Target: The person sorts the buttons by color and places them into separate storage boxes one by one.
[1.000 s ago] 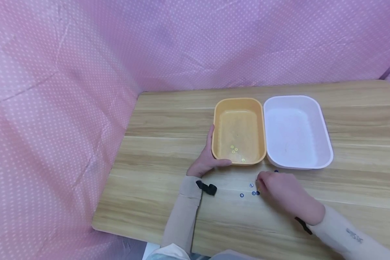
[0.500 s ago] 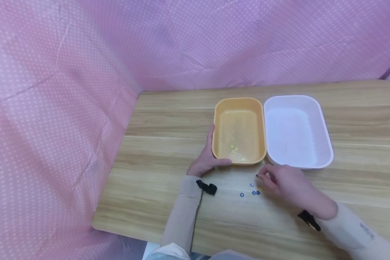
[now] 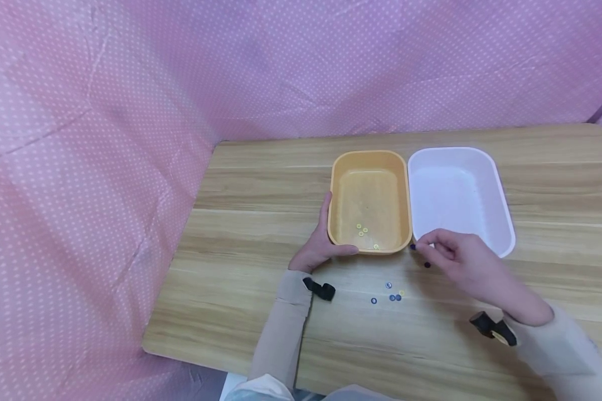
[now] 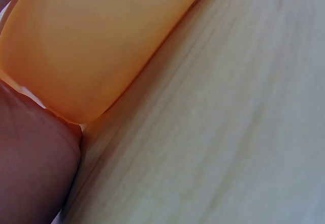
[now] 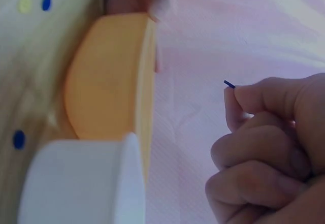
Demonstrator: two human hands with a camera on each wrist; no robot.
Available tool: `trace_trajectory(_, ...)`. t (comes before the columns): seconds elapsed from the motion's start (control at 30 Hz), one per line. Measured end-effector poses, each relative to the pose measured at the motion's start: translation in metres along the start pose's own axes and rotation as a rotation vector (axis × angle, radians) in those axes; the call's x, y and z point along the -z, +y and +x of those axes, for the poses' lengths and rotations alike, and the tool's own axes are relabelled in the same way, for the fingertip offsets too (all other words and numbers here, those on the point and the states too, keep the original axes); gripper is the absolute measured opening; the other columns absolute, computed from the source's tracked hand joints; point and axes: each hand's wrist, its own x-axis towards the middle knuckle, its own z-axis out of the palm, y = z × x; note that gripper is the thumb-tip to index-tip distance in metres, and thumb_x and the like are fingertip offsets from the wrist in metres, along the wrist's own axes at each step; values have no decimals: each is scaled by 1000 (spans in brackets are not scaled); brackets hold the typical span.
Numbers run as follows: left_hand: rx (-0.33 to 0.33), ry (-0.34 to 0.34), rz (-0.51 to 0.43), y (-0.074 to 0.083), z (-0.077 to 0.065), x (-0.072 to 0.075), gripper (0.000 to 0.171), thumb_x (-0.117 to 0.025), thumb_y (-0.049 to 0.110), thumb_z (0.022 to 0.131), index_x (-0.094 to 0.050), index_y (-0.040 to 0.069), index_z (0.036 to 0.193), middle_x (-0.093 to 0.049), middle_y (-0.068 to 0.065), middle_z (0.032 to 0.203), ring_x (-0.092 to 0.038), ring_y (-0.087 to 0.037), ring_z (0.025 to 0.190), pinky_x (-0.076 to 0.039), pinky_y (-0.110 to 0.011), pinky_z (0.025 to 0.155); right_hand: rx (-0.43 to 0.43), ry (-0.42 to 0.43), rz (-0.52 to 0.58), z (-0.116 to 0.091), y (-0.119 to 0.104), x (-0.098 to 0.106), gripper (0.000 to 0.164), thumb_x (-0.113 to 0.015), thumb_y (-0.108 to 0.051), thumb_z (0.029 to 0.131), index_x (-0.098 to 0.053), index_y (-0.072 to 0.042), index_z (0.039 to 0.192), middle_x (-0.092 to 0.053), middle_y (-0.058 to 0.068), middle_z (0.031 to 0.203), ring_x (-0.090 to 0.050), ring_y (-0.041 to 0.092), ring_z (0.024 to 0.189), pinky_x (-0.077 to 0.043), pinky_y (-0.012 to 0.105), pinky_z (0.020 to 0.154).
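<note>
In the head view my left hand [image 3: 317,248] rests against the near left corner of a yellow-orange tub [image 3: 369,201], its fingers straight along the side and its thumb along the front wall. Several small yellow buttons [image 3: 365,230] lie inside that tub. My right hand [image 3: 464,259] pinches a small dark blue button [image 5: 229,84] between thumb and forefinger, the other fingers curled in. It overlaps the near left corner of the white tub [image 3: 504,211]. On the table below, another blue button [image 3: 427,265] lies near that tub.
Several blue buttons [image 3: 398,298] and one yellow button [image 3: 402,293] lie loose on the wooden table [image 3: 251,223], in front of the yellow-orange tub. The two tubs stand side by side. Pink dotted cloth [image 3: 301,67] hangs behind and to the left.
My right hand has lifted a blue button off the table and moved up and to the right, toward the white tub. My left hand stays at the yellow-orange tub.
</note>
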Motion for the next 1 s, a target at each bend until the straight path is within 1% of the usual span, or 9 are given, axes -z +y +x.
trace_trajectory(0.1,3,-4,-10,0,0,0,130,-81,-4,66,14,31,148,-4,-8,157,-31,-36,131,-14,-41,112,-54,25,-7,1,-2,10,13,-59,-26,94,-66,-15,93,-34,-7,52,-33,8,44,-29,25,40)
trace_trajectory(0.23,6,-4,-14,0,0,0,130,-80,-5,67,14,32,148,-5,-9,157,-31,-38,130,-15,-42,112,-82,51,5,2,-2,19,16,-59,-27,94,-67,-12,95,-35,-4,52,-33,11,44,-27,27,40)
trace_trajectory(0.47,-5,4,-32,-2,0,0,131,-81,-5,65,14,31,149,-7,-10,156,-32,-39,130,-15,-44,112,-141,34,79,5,5,27,22,-57,-28,95,-66,-8,99,-39,-2,54,-36,13,48,-29,29,42)
trace_trajectory(0.57,-11,3,-50,-3,0,0,131,-80,-7,65,14,30,149,-7,-10,156,-32,-40,129,-15,-44,112,-175,31,104,7,9,31,25,-56,-30,95,-65,-7,102,-45,1,57,-38,13,53,-32,28,45)
trace_trajectory(0.63,-11,4,-52,-3,0,0,131,-80,-7,65,14,30,149,-7,-10,156,-32,-40,129,-15,-44,112,-218,19,126,8,12,33,30,-54,-33,96,-65,-7,105,-46,3,60,-39,15,57,-32,29,47)
trace_trajectory(0.7,-8,6,-51,-2,0,0,131,-80,-6,65,14,31,149,-7,-9,156,-32,-39,130,-15,-44,112,-283,1,144,9,14,36,36,-53,-40,95,-64,-9,109,-47,5,64,-40,17,61,-33,31,49)
trace_trajectory(0.8,-8,0,-54,-2,0,0,130,-80,-6,66,15,30,149,-6,-10,157,-31,-39,130,-15,-44,112,-369,-24,169,11,19,40,46,-51,-49,93,-62,-10,114,-45,6,68,-40,19,66,-33,33,51)
trace_trajectory(0.9,-11,-15,-74,-2,0,0,130,-78,-8,67,16,29,148,-4,-10,157,-31,-40,130,-16,-45,111,-424,-52,186,13,25,44,53,-48,-54,92,-60,-9,119,-45,7,73,-40,19,72,-34,33,54)
trace_trajectory(1.0,-21,-26,-95,-5,2,1,129,-76,-11,67,16,28,148,-3,-11,157,-30,-41,131,-18,-46,111,-464,-81,198,14,31,47,59,-47,-57,91,-58,-8,122,-44,7,71,-41,21,71,-34,33,54)
